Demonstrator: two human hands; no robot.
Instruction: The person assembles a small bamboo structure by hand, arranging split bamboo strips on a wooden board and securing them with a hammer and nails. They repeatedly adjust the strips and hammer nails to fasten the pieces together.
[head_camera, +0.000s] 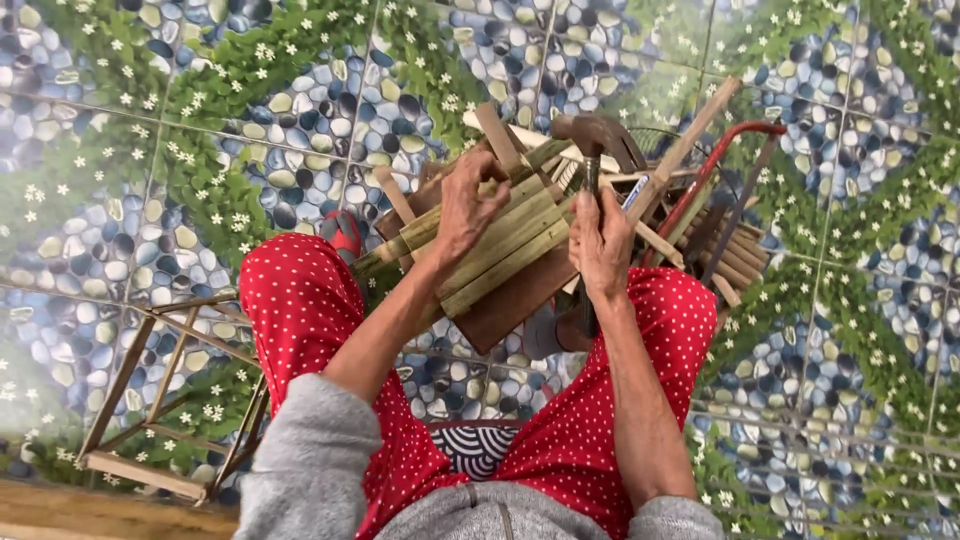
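I sit with my knees apart in red trousers with white dots. My left hand (470, 205) grips the top edge of a panel of greenish bamboo slats (505, 245), which rests tilted on a brown wooden board (510, 305) between my knees. My right hand (600, 245) is closed around the dark handle of a hammer (590, 135), whose head stands above the slats. Both forearms are bare below grey sleeves.
A pile of wooden sticks and a red-framed saw (715, 160) lie beyond the panel. A small wooden frame of thin slats (165, 400) stands on the floor at the left. The floor (150, 150) is tiled with a pebble and leaf pattern.
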